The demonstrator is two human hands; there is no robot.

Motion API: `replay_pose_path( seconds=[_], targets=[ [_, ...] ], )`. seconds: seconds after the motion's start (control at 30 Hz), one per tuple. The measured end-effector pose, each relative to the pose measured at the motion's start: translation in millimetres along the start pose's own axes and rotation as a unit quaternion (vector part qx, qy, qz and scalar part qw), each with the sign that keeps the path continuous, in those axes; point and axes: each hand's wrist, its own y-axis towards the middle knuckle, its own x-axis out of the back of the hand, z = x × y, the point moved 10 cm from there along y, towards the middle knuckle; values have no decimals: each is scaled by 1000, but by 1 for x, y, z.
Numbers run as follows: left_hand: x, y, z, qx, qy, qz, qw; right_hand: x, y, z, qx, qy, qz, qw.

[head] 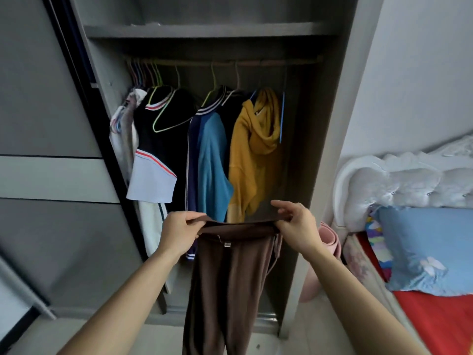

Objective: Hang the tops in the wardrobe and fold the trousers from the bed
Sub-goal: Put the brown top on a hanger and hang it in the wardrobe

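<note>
In front of the open wardrobe (330,124), brown trousers (230,278) hang between both hands. The left hand (179,231) and right hand (297,226) each pinch the waistband's ends

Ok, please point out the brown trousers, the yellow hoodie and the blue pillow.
brown trousers (230,272), head view, upper leg fabric under the waistband.
yellow hoodie (245,155), head view, its hanging front.
blue pillow (422,239), head view, middle of its cover.

Left hand (179,233) and right hand (297,226) raised level, apparently pinching.
</note>
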Motion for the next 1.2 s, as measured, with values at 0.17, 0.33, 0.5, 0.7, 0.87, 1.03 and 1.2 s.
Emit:
replay_pose_path(
  seconds=[0.17,0.33,0.5,0.7,0.87,1.03,1.2],
  targets=[
    [9,47,-6,-12,77,-37,996,-16,46,1,-8,92,-17,996],
    [-12,99,-7,35,56,-14,998,-31,102,-11,-10,150,-35,988],
    [-44,171,-3,95,-97,0,991,-24,166,-30,-27,173,-62,983],
    [-103,235,-13,91,-131,13,987,-5,225,-43,-22,161,-93,982],
    [-129,269,-50,-36,-49,-10,998,11,266,-46,-22,97,-166,981],
    [-153,303,-72,-108,2,66,992,21,322,-32,-44,55,-170,983],
    [-151,325,-81,-137,-17,89,986,29,377,-12,-73,53,-156,984]
  ],
)
